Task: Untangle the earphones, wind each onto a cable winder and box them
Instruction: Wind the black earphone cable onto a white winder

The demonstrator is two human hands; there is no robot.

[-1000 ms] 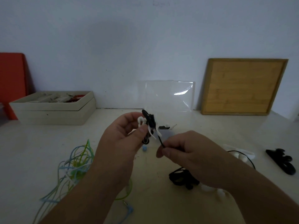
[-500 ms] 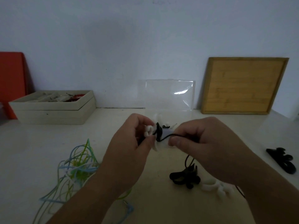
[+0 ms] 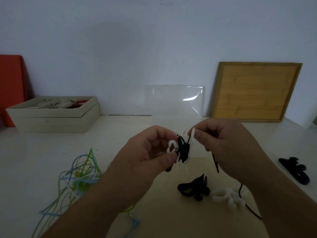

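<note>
Lower centre-right of the frame: a white winder (image 3: 226, 198) and a black winder (image 3: 193, 188) lie on the table (image 3: 34, 160). Lower left: the green-and-blue earphone tangle (image 3: 80, 174). Centre: your left hand (image 3: 145, 155) grips a white cable winder (image 3: 171, 146) carrying turns of the black earphone cable (image 3: 182, 150), and your right hand (image 3: 228, 145) pinches that cable just beside it. Far centre, against the wall: a clear box (image 3: 175, 100).
</note>
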